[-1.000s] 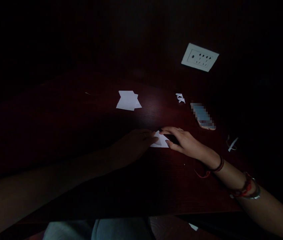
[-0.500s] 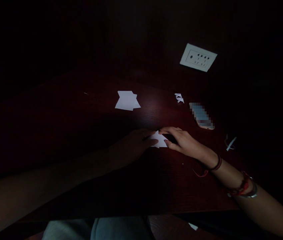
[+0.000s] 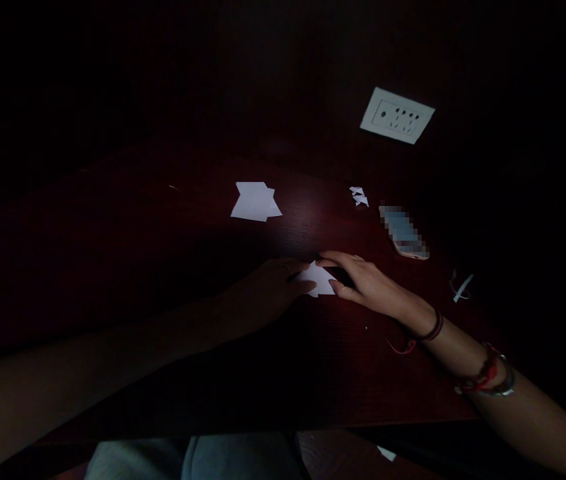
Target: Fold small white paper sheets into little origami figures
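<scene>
The scene is very dark. A small white folded paper piece [image 3: 319, 279] lies on a dark red wooden table [image 3: 313, 373]. My left hand [image 3: 267, 293], in shadow, rests on the table with its fingertips pressed on the paper's left edge. My right hand [image 3: 363, 281] comes in from the right, wrist banded with cords, and its fingers lie on the paper's right side and top. Both hands pin the paper flat between them.
A larger white folded paper [image 3: 255, 201] lies farther back at the middle. Small white paper scraps [image 3: 359, 196] and a phone [image 3: 403, 232] lie at the right. A white socket plate [image 3: 397, 115] sits behind. A thin paper strip [image 3: 461, 287] lies at the far right.
The paper under my fingers has changed outline, showing a pointed shape instead of a flatter patch. My hands have shifted only slightly.
</scene>
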Action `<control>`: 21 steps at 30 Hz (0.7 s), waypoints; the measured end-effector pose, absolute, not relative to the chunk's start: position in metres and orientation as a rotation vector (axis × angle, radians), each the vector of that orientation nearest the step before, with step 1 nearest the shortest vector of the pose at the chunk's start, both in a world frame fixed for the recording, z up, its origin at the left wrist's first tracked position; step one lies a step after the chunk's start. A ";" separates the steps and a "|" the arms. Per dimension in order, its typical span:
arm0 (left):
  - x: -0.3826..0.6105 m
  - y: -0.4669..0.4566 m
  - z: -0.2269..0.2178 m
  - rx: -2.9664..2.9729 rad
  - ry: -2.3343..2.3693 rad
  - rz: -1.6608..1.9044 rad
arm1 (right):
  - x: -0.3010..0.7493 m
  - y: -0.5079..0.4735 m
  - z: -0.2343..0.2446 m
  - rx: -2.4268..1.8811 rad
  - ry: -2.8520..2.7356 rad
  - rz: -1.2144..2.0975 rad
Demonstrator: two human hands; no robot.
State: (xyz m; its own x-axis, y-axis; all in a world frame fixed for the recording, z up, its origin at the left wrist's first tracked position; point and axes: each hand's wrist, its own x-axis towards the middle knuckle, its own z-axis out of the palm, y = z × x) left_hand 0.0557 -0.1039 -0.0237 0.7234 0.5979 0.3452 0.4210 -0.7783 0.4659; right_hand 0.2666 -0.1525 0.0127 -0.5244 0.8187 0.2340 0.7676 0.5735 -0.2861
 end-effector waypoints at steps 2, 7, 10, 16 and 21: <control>0.057 -0.105 -0.023 2.541 0.789 0.692 | 0.266 -0.152 0.013 -1.293 -2.473 0.204; 0.059 -0.105 -0.021 2.423 0.846 0.647 | 0.266 -0.151 0.013 -1.270 -2.489 0.216; 0.059 -0.105 -0.022 2.398 0.838 0.647 | 0.266 -0.151 0.012 -1.270 -2.496 0.208; 0.055 -0.099 -0.033 2.560 0.629 0.644 | 0.268 -0.150 0.012 -1.255 -2.508 0.193; 0.054 -0.098 -0.034 2.684 0.612 0.592 | 0.268 -0.151 0.012 -1.262 -2.508 0.194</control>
